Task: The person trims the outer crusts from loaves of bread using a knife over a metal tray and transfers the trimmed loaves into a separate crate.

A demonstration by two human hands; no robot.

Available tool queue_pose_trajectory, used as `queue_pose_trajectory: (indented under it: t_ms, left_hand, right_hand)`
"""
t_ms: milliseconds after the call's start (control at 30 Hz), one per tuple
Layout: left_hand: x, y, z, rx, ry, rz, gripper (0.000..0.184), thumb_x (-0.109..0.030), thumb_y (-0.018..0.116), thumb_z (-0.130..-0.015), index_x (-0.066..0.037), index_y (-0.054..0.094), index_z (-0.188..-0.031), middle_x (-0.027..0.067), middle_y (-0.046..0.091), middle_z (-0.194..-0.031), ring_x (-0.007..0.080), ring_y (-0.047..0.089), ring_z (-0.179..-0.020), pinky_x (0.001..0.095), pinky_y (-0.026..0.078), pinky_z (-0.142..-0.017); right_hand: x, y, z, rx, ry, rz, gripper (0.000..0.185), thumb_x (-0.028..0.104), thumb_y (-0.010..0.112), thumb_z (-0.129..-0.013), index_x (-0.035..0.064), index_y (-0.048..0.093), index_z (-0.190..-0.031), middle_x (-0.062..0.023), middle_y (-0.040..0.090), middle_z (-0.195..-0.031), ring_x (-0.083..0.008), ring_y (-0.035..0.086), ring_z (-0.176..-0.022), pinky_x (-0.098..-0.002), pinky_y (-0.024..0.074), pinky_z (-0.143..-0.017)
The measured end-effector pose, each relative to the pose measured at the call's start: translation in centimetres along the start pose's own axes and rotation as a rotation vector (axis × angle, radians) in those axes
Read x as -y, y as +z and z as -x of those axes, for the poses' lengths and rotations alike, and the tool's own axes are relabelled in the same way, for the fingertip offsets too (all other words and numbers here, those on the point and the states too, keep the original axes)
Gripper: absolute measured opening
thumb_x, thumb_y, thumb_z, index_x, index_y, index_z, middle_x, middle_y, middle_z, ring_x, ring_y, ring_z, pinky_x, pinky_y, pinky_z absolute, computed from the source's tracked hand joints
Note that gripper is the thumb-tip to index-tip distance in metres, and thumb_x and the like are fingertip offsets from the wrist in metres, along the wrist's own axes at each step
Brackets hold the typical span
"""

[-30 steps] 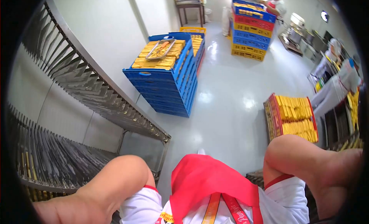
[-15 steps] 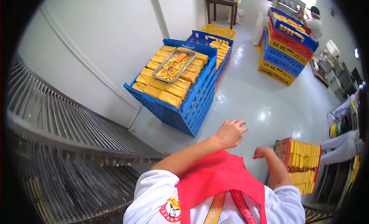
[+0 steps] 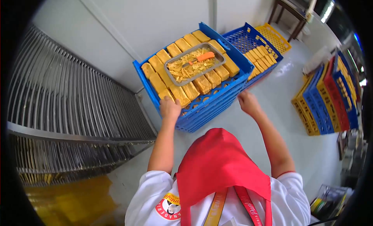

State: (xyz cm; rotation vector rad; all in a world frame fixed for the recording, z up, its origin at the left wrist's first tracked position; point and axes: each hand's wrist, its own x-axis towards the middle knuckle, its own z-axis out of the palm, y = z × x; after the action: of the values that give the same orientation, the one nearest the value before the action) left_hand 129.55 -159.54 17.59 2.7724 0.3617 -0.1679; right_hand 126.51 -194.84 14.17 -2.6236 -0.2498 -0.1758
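Note:
My left hand is closed over the near rim of the top blue crate, beside the loaves at its left corner. My right hand is at the right side of the crate stack, fingers curled; whether it grips the crate is hidden. Rows of golden bread loaves fill much of the crate. On them rests a metal tray of bread strips or trimmings, with an orange-handled tool lying in it.
Behind is a blue crate with more bread, then a yellow crate. Metal racks stand along my left. A stack of coloured crates stands to the right, and a wooden table at the back.
I have turned and come closer to the blue crate stack. My left hand has moved from in front of me onto its rim, and my right hand has reached forward to its right side.

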Motion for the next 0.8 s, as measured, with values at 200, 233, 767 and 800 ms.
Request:
queue_pose_trajectory:
  t_ms: [200, 233, 767, 800]
  left_hand:
    - [-0.6, 4.2, -4.4, 0.063, -0.443, 0.084, 0.108, -0.066, 0.061, -0.083, -0.003, 0.012, -0.156, 0.0336, 0.027, -0.151, 0.0463, 0.047, -0.129, 0.0495, 0.043, -0.105]
    - [-1.0, 4.6, -4.6, 0.08, -0.471, 0.074, 0.114, -0.071, 0.059, -0.08, -0.006, 0.005, -0.158, 0.0341, 0.016, -0.156, 0.0477, 0.04, -0.135, 0.0529, 0.038, -0.109]
    - [-3.9, 0.4, -6.8, 0.167, -0.687, 0.053, 0.138, -0.055, 0.083, -0.057, -0.015, -0.001, -0.159, 0.0262, 0.031, -0.149, 0.042, 0.042, -0.131, 0.0547, 0.037, -0.105]
    - [-4.2, -0.6, -6.0, 0.132, -0.695, 0.104, 0.138, -0.051, 0.085, -0.057, -0.014, 0.0, -0.159, 0.0254, 0.033, -0.147, 0.0413, 0.043, -0.13, 0.0552, 0.037, -0.105]
  right_hand:
    - [3.9, 1.6, -19.6, 0.008, -0.435, 0.124, 0.011, 0.005, 0.058, -0.08, 0.0044, 0.067, -0.087, -0.0152, 0.063, -0.096, -0.0335, 0.062, -0.099, -0.0428, 0.0509, -0.087]
    - [4.1, 2.8, -21.4, 0.017, -0.456, 0.166, 0.013, 0.004, 0.059, -0.078, 0.0054, 0.067, -0.088, -0.0136, 0.063, -0.099, -0.0322, 0.062, -0.101, -0.0414, 0.0505, -0.089]
    - [2.7, 8.4, -25.8, 0.19, -0.456, 0.392, 0.039, 0.021, 0.055, -0.094, 0.0157, 0.051, -0.132, -0.0129, 0.059, -0.117, -0.0324, 0.057, -0.111, -0.0481, 0.0452, -0.091]
    - [2.3, 8.1, -25.5, 0.181, -0.43, 0.403, 0.038, 0.021, 0.055, -0.094, 0.0154, 0.052, -0.132, -0.0131, 0.058, -0.119, -0.0321, 0.057, -0.112, -0.0474, 0.0454, -0.091]
